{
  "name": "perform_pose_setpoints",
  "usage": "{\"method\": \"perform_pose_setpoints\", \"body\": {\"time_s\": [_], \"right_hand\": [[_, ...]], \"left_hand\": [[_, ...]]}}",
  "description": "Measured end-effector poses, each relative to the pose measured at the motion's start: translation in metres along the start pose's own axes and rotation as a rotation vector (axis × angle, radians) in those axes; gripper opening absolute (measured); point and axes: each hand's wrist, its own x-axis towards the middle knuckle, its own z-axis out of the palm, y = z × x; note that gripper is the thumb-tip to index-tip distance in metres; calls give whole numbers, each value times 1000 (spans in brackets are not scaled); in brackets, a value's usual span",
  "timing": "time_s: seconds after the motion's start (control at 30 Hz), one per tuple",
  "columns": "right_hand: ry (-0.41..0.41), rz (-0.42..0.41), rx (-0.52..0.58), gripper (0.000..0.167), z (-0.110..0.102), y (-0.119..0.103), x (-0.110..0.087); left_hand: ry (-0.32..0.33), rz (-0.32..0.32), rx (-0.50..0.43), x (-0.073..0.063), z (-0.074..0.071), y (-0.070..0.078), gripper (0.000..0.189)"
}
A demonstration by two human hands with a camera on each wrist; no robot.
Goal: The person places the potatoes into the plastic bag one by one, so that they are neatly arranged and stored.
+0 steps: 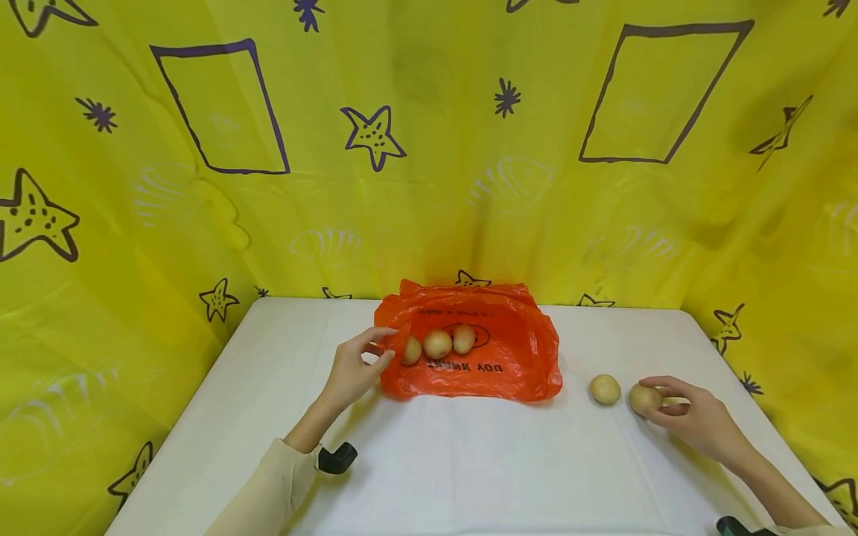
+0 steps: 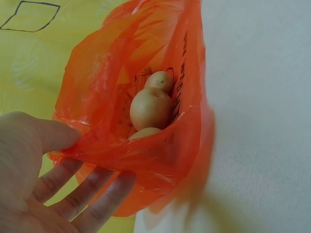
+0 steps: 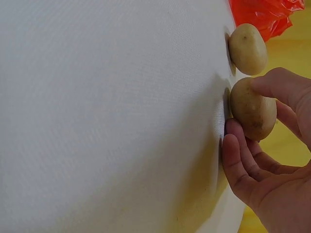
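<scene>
A red plastic bag (image 1: 496, 376) lies spread open on the table, with several potatoes inside; one bagged potato (image 2: 150, 108) shows clearly in the left wrist view. My left hand (image 1: 355, 368) pinches the bag's left rim, thumb on the inner side and fingers behind the film. Off to the right, my right hand (image 1: 697, 417) holds a potato (image 3: 253, 109) between thumb and fingers, low at the tabletop. Just left of it a second loose potato (image 1: 605, 389) rests on the table, between the held one and the bag.
A white-covered table (image 1: 469, 469) carries everything. Behind it and along both sides hangs a yellow curtain (image 1: 429, 186) with drawn stars and shells; the bag's back edge lies close to it.
</scene>
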Motion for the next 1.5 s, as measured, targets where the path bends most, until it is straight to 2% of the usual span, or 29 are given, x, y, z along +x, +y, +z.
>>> {"method": "perform_pose_setpoints", "body": {"time_s": [0.43, 0.93, 1.1, 1.5], "right_hand": [[14, -58, 20, 43, -3, -2, -1], [29, -107, 66, 43, -5, -9, -3], [38, -113, 81, 43, -4, -14, -4], [47, -201, 117, 45, 1, -35, -3]], "left_hand": [[10, 36, 7, 1, 1, -3, 32], [11, 5, -3, -1, 1, -3, 33], [10, 1, -7, -1, 1, -2, 33], [18, 26, 0, 0, 1, -2, 33]]}}
